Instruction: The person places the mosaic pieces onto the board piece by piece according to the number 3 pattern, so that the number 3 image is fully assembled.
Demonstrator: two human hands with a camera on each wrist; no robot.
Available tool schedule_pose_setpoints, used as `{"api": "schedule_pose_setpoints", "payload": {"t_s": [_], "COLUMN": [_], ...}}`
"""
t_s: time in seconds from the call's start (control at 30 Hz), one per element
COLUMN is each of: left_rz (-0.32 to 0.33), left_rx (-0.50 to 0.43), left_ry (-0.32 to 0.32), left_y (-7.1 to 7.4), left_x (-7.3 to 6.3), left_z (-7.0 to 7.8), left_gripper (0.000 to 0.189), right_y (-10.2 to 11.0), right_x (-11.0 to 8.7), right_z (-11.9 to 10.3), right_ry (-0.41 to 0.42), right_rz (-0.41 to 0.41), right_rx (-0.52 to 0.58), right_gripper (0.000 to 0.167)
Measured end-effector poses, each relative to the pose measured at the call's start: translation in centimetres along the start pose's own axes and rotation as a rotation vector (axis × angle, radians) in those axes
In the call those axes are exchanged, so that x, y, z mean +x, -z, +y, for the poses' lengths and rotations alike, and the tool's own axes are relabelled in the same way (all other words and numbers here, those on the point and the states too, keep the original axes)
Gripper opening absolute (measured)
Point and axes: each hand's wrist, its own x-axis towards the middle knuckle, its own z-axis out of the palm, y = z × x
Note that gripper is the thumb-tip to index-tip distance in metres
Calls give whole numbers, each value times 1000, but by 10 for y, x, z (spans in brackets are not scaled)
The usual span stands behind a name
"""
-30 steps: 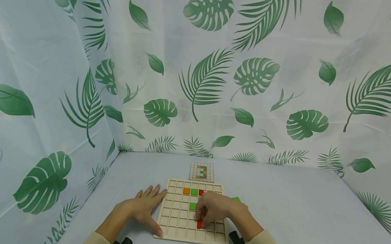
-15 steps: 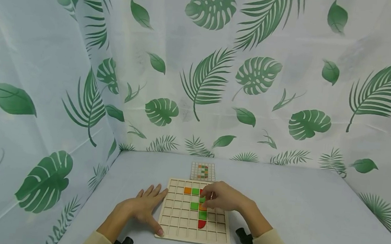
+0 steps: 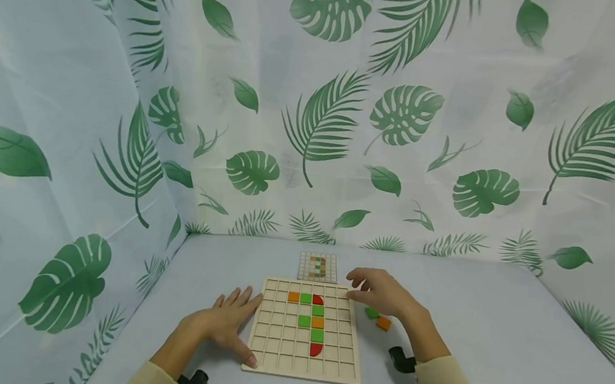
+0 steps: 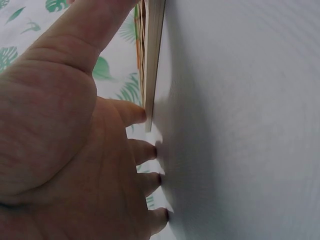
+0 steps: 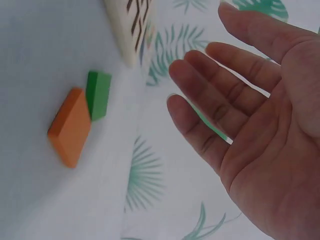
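A wooden grid board point(image 3: 280, 362) lies on the table with orange, green and red tiles set in some of its cells. My left hand point(image 3: 225, 326) rests at the board's left side, fingers spread, thumb on the near left corner. In the left wrist view the fingertips touch the tabletop beside the board's edge point(image 4: 155, 60). My right hand point(image 3: 383, 293) hovers over the board's far right corner, holding nothing; its fingers are loosely bent in the right wrist view. Close below it, a loose green tile point(image 5: 98, 95) and an orange tile point(image 5: 71, 129) lie touching on the table.
Behind the board lies a small pattern card point(image 3: 304, 266) showing a grid of coloured squares. A leaf-printed cloth point(image 3: 325, 126) hangs behind and along the sides of the table. Black wrist-camera mounts point(image 3: 401, 360) sit under both wrists.
My right hand has moved from the red tile in the lower rows, up across the board, to its far right corner. The column of tiles it covered now shows. The left hand stays put.
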Motion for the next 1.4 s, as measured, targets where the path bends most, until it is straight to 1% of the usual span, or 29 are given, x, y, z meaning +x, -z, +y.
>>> {"api": "schedule_pose_setpoints", "payload": {"t_s": [0.2, 0.33, 0.5, 0.7, 1.03, 1.27, 1.4], "left_rz": [6, 4, 4, -3, -4, -9, -5], "left_rx": [-1, -7, -4, -4, -14, -10, -8], "left_ry": [0, 3, 7, 9, 15, 14, 15], "left_y": [0, 0, 0, -2, -1, -1, -1], "left_x": [-1, 0, 1, 2, 2, 3, 2], "left_z": [0, 0, -1, -1, -1, -2, -2], "left_gripper": [139, 139, 139, 138, 139, 139, 139], "right_y": [-2, -2, -1, 1, 3, 1, 2], "right_x": [1, 1, 0, -3, -6, -8, -8], "right_z": [13, 19, 22, 24, 27, 28, 28], "right_ry": [-69, -110, -156, -196, -202, -228, -213], "right_rz": [-35, -44, -64, -98, -108, -112, -113], "right_rx": [-10, -9, -9, -4, -10, 7, 10], "right_gripper": [34, 33, 33, 38, 42, 42, 41]}}
